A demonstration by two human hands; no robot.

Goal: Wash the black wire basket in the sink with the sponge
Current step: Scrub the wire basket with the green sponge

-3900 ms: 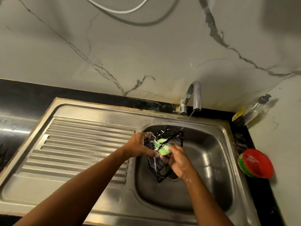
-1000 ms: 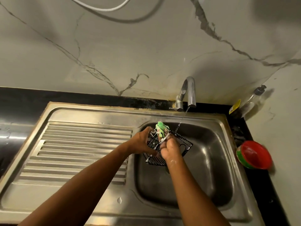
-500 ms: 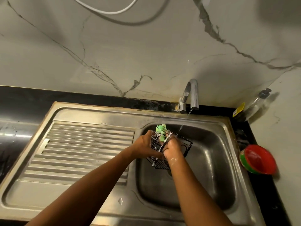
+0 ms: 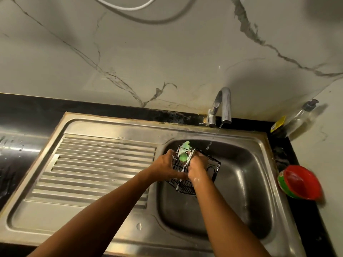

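The black wire basket (image 4: 211, 169) is held tilted over the steel sink bowl (image 4: 241, 191), streaked with white foam. My left hand (image 4: 164, 166) grips its left side. My right hand (image 4: 196, 167) holds the green sponge (image 4: 184, 152) against the basket's upper left rim; the sponge sticks up above my fingers. Most of the basket's near side is hidden behind both hands.
A thin stream of water runs from the chrome tap (image 4: 223, 106) into the bowl just right of the basket. The ribbed drainboard (image 4: 98, 167) lies to the left. A red and green bowl (image 4: 300, 182) and a soap bottle (image 4: 297, 117) stand on the black counter at right.
Since 3.9 s ago the basket was turned from upright to tilted and the sponge moved from inside it up to its top rim. Over the last second both hands shifted little.
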